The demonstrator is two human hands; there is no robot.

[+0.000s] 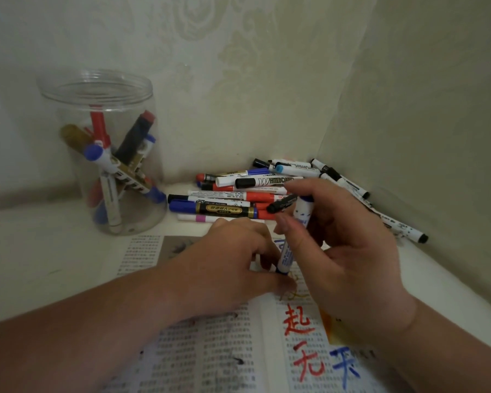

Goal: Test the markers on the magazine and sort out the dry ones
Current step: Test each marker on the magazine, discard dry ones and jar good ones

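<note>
Two hands meet above the open magazine (210, 350), which lies on a white table (40, 251) and bears red and blue scribbles. The right hand (343, 251) curls round the upper part of a white marker (287, 252) with blue ends, tilted nearly upright over the page. The left hand (236, 259) pinches its lower blue end. A loose pile of markers (250, 194) lies in the corner behind, and a clear jar (105, 165) at left holds more.

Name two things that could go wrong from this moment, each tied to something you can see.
The left hand pinches the lower end of the blue marker, which the right hand holds over the magazine: ink may smear fingers. The loose marker pile lies behind the hands; a knock could scatter it.
</note>
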